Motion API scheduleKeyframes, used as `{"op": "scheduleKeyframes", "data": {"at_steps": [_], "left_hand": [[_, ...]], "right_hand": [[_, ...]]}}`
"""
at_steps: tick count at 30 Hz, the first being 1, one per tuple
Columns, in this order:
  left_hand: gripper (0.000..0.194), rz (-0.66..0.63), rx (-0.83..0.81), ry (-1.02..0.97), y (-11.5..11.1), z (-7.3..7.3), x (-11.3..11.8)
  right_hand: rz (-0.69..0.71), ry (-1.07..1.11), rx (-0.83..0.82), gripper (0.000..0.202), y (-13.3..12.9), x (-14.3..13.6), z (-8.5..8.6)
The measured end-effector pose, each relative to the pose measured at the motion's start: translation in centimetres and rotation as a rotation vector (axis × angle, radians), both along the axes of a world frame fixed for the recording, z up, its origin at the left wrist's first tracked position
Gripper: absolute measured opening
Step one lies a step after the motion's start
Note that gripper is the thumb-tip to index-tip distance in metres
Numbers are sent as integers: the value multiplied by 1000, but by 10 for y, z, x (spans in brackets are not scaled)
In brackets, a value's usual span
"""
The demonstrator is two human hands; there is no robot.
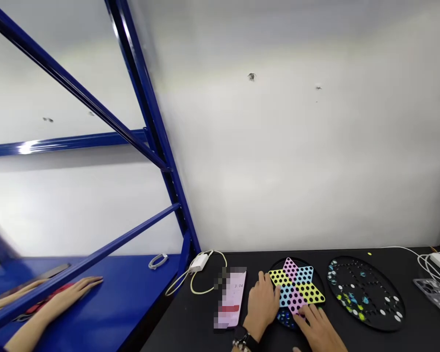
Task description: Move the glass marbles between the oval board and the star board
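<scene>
A star-shaped Chinese checkers board [296, 285] with pink, yellow and light-blue points full of dark holes lies over a round black tray [317, 274]. My left hand [261, 300] is closed on its left edge, the thumb reaching over the board. At the lower edge, the bent fingers of my right hand [315, 325] grip the pink point. Dark-blue marbles [286, 319] show in the tray below the star, between my hands. How far the board is raised from the tray, I cannot tell.
Right of my hands lies a round black board [379, 286] with green, blue and white pieces. A phone [231, 298], a charger [199, 263] and a clear case [436, 296] flank them. A blue frame [157, 122] rises at left; beyond it rests another person's hand [71, 296].
</scene>
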State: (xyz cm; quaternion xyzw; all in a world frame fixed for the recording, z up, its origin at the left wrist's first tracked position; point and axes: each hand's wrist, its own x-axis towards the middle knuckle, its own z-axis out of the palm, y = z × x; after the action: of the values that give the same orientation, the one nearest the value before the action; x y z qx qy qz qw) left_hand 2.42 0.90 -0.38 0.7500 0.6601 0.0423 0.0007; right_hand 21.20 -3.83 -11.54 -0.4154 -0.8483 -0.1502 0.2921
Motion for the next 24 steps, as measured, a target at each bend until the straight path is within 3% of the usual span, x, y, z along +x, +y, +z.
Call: {"op": "scheduleKeyframes", "data": {"at_steps": [3, 5, 10, 17, 21, 24], "left_hand": [[40, 2, 0, 29, 4, -4, 7], [38, -25, -7, 32, 6, -4, 6], [38, -85, -25, -1, 5, -4, -3], [39, -29, -18, -80, 4, -3, -5], [41, 66, -1, -172, 10, 3, -9], [53, 147, 25, -254, 8, 17, -11]], "right_hand": [[25, 33, 29, 54, 0, -7, -12], [6, 63, -30, 49, -3, -10, -9], [-50, 137, -247, 33, -15, -11, 19], [31, 287, -410, 26, -18, -9, 43], [107, 528, -515, 12, -19, -3, 57], [35, 846, -640, 29, -18, 0, 72]]}}
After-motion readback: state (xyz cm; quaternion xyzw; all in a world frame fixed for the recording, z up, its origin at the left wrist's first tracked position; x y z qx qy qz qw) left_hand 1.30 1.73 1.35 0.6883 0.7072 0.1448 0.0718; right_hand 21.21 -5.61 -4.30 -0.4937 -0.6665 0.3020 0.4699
